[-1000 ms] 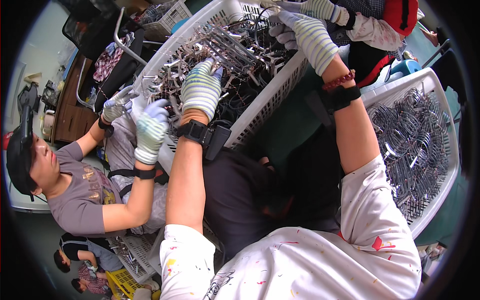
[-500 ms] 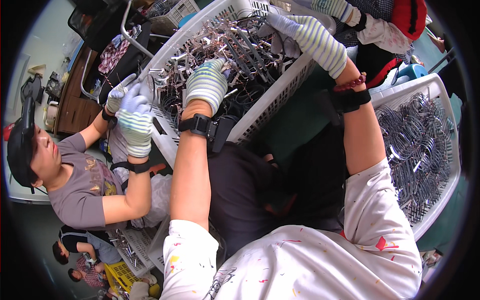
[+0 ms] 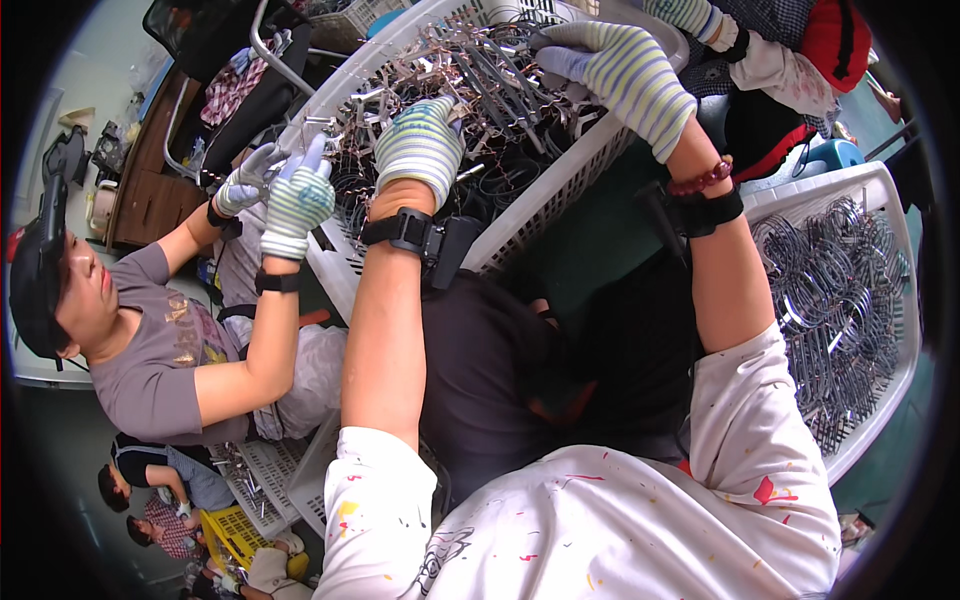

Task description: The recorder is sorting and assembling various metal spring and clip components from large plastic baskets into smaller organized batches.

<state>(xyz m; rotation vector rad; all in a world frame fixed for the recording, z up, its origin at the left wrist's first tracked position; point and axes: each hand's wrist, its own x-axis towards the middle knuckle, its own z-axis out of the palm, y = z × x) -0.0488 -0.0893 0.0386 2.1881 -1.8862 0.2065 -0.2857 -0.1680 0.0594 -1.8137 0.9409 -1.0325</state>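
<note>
Both my hands wear striped knit gloves and work over a large white basket (image 3: 560, 185) heaped with black cables (image 3: 500, 185) that have metal ends and bare copper wires. My left hand (image 3: 420, 145) is closed at the middle of the heap, its fingers curled down. What they hold is hidden, though a silver metal strip (image 3: 470, 172) sticks out beside the hand. Toward the far right end of the basket, my right hand (image 3: 630, 80) bends its grey-tipped fingers and thumb together against dark cables. I cannot make out what is between them.
At the right stands another white basket (image 3: 872, 190) full of coiled cables (image 3: 835, 300). A co-worker in a cap (image 3: 170, 350) sits at the left, gloved hands (image 3: 295, 205) at the basket's edge. Another person's gloved hand (image 3: 690, 15) shows at the far right. A yellow basket (image 3: 235, 545) lies lower left.
My right hand has turned and shifted slightly, its fingers drawn closer together. My left hand stays almost in place. The co-worker's nearer hand has moved up and right with fingers raised.
</note>
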